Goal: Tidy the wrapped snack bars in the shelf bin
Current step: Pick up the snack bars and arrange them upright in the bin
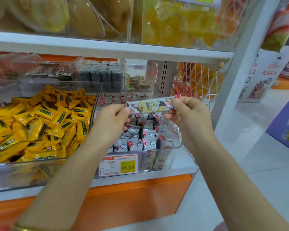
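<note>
A person stands at a shop shelf and holds one wrapped snack bar (153, 105) up in the air with both hands, just above the clear plastic bin (163, 157) at the right end of the shelf. The bar lies roughly level, its right end a little higher, with a pale yellow panel and cartoon figures on the wrapper.

The left hand (113, 116) pinches the left end of the bar, its fingers (126, 110) curled together on the wrapper. The right hand (188, 112) pinches the right end the same way, thumb and fingers (182, 100) clamped on the crimped edge.

Below the hands, the bin holds many more bars (145, 135) in grey wrappers with red dots and small white clouds, lying at mixed angles. A price tag (118, 165) reading 15.80 is fixed to the bin's front.

Just beside it on the left, another clear bin is heaped with yellow packets (40, 122). To the right hangs a white net (195, 80) with orange and yellow goods behind it.
</note>
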`<action>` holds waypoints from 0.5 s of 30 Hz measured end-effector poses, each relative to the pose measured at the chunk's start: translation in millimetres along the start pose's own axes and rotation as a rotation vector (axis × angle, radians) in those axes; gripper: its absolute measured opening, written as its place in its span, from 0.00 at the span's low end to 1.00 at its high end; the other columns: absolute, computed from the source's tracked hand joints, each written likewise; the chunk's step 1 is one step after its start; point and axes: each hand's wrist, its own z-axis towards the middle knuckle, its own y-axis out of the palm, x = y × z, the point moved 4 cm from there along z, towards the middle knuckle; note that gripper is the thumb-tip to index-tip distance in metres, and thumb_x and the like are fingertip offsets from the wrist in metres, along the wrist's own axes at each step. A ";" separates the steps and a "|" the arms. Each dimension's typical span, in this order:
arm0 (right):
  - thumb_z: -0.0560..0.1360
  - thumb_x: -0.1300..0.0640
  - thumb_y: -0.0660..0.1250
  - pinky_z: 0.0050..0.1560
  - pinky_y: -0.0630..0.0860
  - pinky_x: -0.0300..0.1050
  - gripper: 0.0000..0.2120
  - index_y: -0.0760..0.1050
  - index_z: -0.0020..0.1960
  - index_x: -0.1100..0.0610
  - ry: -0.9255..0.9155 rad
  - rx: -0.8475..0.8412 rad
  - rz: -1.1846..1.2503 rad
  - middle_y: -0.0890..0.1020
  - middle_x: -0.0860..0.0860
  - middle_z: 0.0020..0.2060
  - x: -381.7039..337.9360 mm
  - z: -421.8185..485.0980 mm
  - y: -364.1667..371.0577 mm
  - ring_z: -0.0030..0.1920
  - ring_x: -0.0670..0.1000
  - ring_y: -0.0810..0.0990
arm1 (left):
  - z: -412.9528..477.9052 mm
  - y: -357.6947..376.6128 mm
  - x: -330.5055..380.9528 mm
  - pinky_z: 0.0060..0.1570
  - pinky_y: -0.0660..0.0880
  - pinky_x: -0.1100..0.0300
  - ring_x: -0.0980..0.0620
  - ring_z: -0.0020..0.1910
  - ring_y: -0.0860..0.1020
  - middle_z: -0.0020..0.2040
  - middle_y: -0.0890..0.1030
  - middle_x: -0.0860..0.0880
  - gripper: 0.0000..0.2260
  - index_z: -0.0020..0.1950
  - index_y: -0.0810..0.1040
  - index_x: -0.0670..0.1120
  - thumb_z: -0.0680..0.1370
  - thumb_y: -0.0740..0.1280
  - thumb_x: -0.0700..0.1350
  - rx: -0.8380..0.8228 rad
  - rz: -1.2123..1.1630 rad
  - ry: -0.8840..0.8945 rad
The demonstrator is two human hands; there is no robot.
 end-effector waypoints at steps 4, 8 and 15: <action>0.76 0.66 0.64 0.40 0.79 0.39 0.06 0.74 0.40 0.63 0.080 -0.090 0.152 0.76 0.52 0.31 3.3 -7.8 0.8 0.31 0.47 0.79 | 0.2 -1.0 -2.6 0.35 0.72 0.59 0.55 0.33 0.75 0.36 0.78 0.51 0.08 0.48 0.76 0.49 0.80 0.58 0.46 0.007 -0.107 -0.034; 0.74 0.71 0.63 0.44 0.80 0.40 0.10 0.73 0.55 0.68 0.134 -0.211 0.263 0.77 0.58 0.39 6.9 -9.8 7.8 0.35 0.51 0.81 | 2.0 -5.9 -5.4 0.32 0.70 0.55 0.51 0.30 0.75 0.33 0.79 0.47 0.09 0.44 0.71 0.52 0.82 0.54 0.49 0.039 -0.259 -0.102; 0.74 0.70 0.63 0.41 0.79 0.37 0.09 0.74 0.54 0.69 0.121 -0.210 0.339 0.81 0.57 0.37 10.6 -5.3 7.2 0.36 0.49 0.83 | -0.6 -7.0 0.1 0.18 0.63 0.65 0.58 0.20 0.68 0.26 0.77 0.52 0.12 0.45 0.70 0.49 0.81 0.53 0.53 0.040 -0.326 -0.082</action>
